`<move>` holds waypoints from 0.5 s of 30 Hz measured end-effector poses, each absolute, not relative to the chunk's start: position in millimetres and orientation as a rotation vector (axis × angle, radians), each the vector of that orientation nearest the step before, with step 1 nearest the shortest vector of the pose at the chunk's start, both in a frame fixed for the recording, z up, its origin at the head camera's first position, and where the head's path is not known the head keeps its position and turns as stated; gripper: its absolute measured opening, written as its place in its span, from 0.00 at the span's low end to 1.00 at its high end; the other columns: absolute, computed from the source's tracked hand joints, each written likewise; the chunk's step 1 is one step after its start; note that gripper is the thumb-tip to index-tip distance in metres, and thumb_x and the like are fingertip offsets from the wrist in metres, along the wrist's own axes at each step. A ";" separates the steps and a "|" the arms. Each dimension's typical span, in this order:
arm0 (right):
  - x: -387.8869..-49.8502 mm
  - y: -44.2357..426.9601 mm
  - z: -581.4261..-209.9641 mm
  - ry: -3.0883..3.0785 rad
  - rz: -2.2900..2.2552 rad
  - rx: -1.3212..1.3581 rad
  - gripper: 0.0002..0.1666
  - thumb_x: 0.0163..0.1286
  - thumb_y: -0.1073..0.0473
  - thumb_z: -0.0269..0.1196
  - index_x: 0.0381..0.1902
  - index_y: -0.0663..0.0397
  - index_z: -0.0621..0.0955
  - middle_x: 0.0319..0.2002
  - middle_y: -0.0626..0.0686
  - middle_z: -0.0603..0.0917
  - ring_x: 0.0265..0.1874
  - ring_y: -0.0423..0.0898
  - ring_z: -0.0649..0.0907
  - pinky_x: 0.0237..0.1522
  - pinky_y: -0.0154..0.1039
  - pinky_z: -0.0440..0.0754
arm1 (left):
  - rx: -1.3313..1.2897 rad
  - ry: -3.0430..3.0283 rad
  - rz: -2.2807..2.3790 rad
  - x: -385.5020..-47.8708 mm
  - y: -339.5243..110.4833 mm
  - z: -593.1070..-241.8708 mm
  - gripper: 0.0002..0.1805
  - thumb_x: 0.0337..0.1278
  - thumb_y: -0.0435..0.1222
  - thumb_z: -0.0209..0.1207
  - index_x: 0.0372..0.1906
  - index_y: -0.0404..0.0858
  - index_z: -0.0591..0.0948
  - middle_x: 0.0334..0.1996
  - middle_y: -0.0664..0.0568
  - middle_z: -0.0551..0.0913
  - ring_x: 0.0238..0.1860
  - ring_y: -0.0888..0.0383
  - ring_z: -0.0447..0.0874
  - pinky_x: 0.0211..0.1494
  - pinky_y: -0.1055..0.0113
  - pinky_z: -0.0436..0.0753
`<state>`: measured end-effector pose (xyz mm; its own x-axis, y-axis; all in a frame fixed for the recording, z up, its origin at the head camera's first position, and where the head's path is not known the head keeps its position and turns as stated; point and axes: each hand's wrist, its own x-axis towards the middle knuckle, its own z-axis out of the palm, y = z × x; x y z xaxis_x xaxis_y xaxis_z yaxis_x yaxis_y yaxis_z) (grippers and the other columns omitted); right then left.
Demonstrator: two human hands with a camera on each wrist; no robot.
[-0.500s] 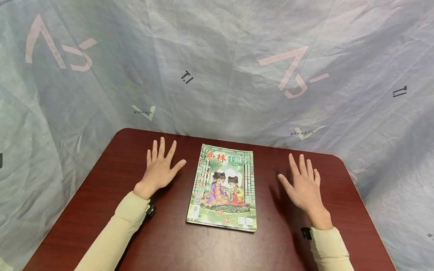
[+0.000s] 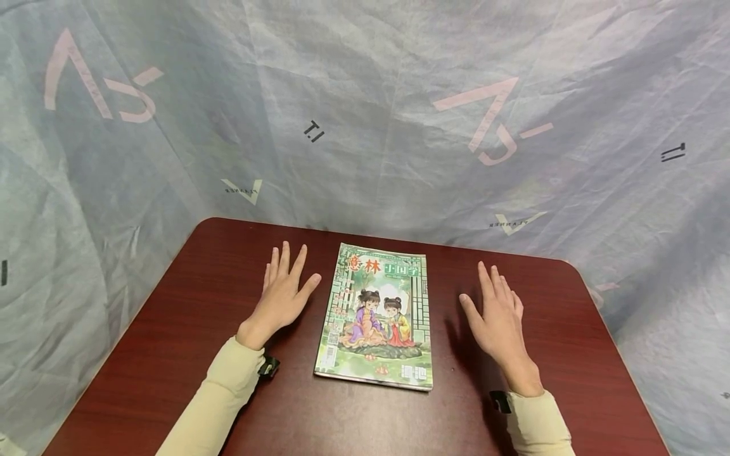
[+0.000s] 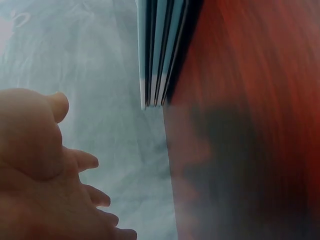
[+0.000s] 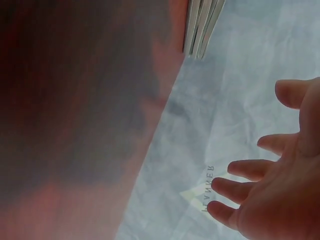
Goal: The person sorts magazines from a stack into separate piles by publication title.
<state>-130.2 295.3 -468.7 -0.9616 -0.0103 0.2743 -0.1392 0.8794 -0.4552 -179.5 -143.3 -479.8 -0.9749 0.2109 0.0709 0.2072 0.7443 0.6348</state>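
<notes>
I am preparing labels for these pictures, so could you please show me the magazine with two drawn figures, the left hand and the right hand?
Magazine [image 2: 374, 316]: head view, middle of its cover.
Left hand [image 2: 281, 300]: head view, back of the hand.
Right hand [image 2: 500, 323]: head view, back of the hand.
</notes>
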 end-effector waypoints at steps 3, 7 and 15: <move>-128.7 291.4 -471.0 -2.763 0.745 0.105 0.46 0.86 0.49 0.61 0.91 0.55 0.57 0.86 0.74 0.56 0.83 0.77 0.58 0.77 0.79 0.51 | 0.358 2.920 1.095 -177.4 -137.7 -482.2 0.44 0.90 0.54 0.49 0.93 0.40 0.46 0.90 0.36 0.27 0.89 0.33 0.19 0.87 0.31 0.32; -127.0 285.9 -473.6 -2.732 0.811 0.100 0.45 0.86 0.51 0.62 0.91 0.57 0.58 0.86 0.73 0.57 0.83 0.76 0.60 0.75 0.80 0.53 | 0.360 2.900 1.138 -175.2 -131.0 -485.3 0.44 0.90 0.53 0.50 0.93 0.39 0.47 0.90 0.35 0.29 0.89 0.30 0.23 0.87 0.29 0.36; -128.4 272.4 -478.6 -2.677 0.959 0.078 0.43 0.85 0.55 0.63 0.89 0.60 0.60 0.85 0.72 0.60 0.83 0.74 0.61 0.75 0.80 0.54 | 0.371 2.840 1.241 -169.5 -117.1 -490.8 0.43 0.89 0.49 0.55 0.91 0.32 0.53 0.89 0.29 0.35 0.89 0.27 0.28 0.84 0.22 0.44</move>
